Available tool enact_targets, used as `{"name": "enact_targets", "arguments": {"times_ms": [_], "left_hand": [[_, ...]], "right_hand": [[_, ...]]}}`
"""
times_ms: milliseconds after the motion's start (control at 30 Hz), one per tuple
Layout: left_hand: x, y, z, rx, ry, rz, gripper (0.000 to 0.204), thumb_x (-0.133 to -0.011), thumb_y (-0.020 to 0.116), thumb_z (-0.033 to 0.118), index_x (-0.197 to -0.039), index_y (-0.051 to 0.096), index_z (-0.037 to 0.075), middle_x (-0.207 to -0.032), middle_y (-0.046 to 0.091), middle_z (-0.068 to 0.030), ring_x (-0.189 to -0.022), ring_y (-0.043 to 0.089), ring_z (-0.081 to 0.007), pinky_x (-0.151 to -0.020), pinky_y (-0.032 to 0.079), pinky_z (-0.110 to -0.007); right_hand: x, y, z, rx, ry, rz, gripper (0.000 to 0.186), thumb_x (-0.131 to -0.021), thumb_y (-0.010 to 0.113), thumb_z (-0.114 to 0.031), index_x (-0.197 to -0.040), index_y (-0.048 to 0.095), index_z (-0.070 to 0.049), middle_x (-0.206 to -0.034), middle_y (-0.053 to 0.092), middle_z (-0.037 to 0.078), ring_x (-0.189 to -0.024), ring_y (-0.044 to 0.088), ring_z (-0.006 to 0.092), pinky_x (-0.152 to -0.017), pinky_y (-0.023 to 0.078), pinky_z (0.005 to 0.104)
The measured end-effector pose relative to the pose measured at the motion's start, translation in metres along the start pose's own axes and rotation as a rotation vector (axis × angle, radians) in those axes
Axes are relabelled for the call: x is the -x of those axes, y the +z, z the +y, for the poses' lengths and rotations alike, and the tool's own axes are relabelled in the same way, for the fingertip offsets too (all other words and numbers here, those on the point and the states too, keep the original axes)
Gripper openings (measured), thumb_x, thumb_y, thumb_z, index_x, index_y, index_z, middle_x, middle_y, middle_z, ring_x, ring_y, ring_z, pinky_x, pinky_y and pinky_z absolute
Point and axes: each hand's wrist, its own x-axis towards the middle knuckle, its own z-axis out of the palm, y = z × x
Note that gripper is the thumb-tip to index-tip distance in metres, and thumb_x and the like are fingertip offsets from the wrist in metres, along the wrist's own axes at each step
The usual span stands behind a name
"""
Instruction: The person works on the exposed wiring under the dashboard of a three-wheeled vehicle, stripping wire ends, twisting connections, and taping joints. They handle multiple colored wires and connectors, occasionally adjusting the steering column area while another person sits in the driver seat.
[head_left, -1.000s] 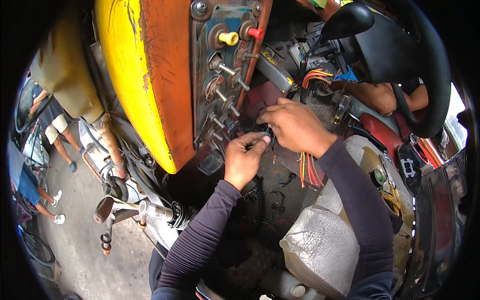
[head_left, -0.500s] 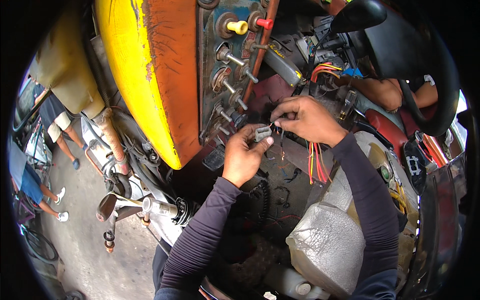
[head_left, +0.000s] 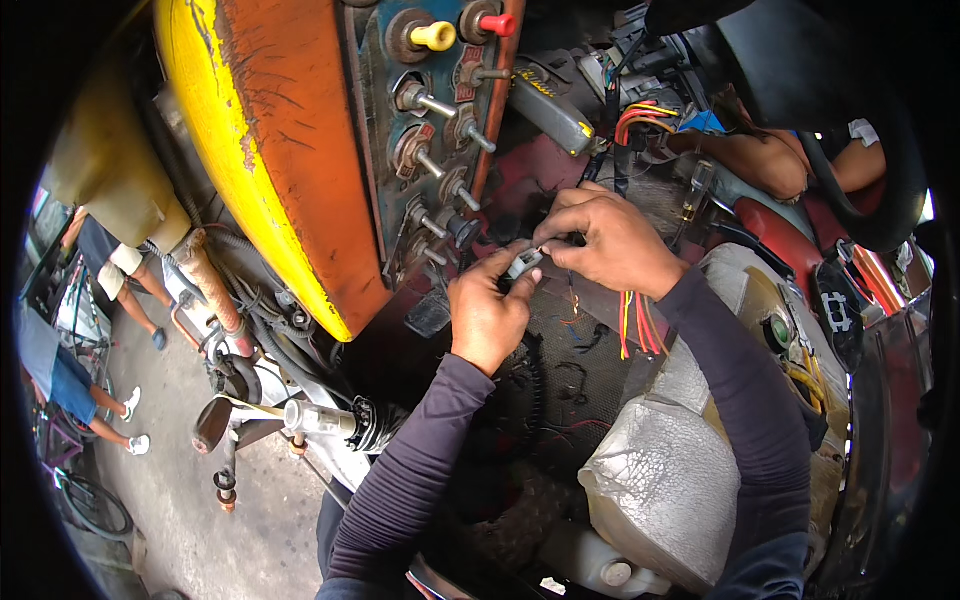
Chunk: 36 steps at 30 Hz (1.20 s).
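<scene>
While the left hand (head_left: 490, 312) has its grip closed on a small grey connector (head_left: 524, 263) between thumb and fingers, the right hand (head_left: 612, 238) meets it with a narrow pinch at the connector's right end; whether a thin wire sits in that pinch, I cannot tell. The left grip seems to steady the part, leaving the other free for finer work. Red and yellow wires (head_left: 642, 325) hang below the right grip, and a switch panel (head_left: 440, 75) stands up and left of both.
</scene>
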Motion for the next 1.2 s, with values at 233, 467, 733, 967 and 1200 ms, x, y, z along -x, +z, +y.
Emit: {"name": "enact_targets", "arguments": {"times_ms": [233, 467, 733, 967, 1200], "left_hand": [[0.000, 0.000, 0.002, 0.024, -0.029, -0.011, 0.035, -0.086, 0.082, 0.008, -0.121, 0.077, 0.001, -0.113, 0.078, -0.0226, -0.104, 0.078, -0.0310, -0.091, 0.059, -0.037], [-0.001, 0.001, 0.005, -0.017, -0.007, -0.004, 0.034, -0.088, 0.080, 0.004, -0.122, 0.076, 0.001, -0.103, 0.081, -0.0162, -0.094, 0.076, -0.0139, -0.085, 0.058, -0.030], [0.002, 0.002, 0.000, -0.152, 0.021, -0.035, 0.023, -0.088, 0.080, 0.014, -0.105, 0.076, 0.000, -0.094, 0.073, -0.0271, -0.090, 0.074, -0.0422, -0.079, 0.057, -0.045], [0.002, 0.012, -0.011, 0.051, 0.089, -0.024, 0.042, -0.081, 0.070, -0.005, -0.123, 0.073, 0.002, -0.109, 0.072, -0.0291, -0.106, 0.069, -0.0474, -0.092, 0.055, -0.049], [0.002, 0.022, -0.023, 0.101, 0.085, -0.018, 0.044, -0.078, 0.069, -0.006, -0.122, 0.072, 0.001, -0.111, 0.071, -0.0294, -0.111, 0.065, -0.0494, -0.097, 0.052, -0.052]], "right_hand": [[0.000, 0.005, -0.001, 0.020, -0.024, 0.030, 0.022, -0.080, 0.078, -0.022, -0.100, 0.082, -0.012, -0.093, 0.068, 0.007, -0.101, 0.066, 0.0301, -0.089, 0.054, 0.0430], [0.000, 0.006, -0.003, 0.034, -0.027, 0.031, 0.022, -0.081, 0.078, -0.022, -0.098, 0.081, -0.010, -0.094, 0.068, 0.007, -0.099, 0.065, 0.0310, -0.086, 0.054, 0.0432], [0.006, 0.008, 0.004, 0.089, -0.075, 0.000, 0.028, -0.080, 0.078, -0.021, -0.102, 0.075, -0.005, -0.102, 0.066, 0.016, -0.109, 0.064, 0.0396, -0.115, 0.043, 0.0533], [0.006, 0.015, 0.003, 0.055, 0.108, 0.004, 0.024, -0.074, 0.077, -0.003, -0.098, 0.080, -0.003, -0.113, 0.070, 0.026, -0.118, 0.061, 0.0454, -0.119, 0.038, 0.0492], [0.007, 0.020, 0.016, 0.041, -0.014, 0.077, 0.023, -0.068, 0.072, 0.005, -0.092, 0.074, 0.003, -0.099, 0.065, 0.016, -0.104, 0.061, 0.0368, -0.092, 0.048, 0.0415]]}}
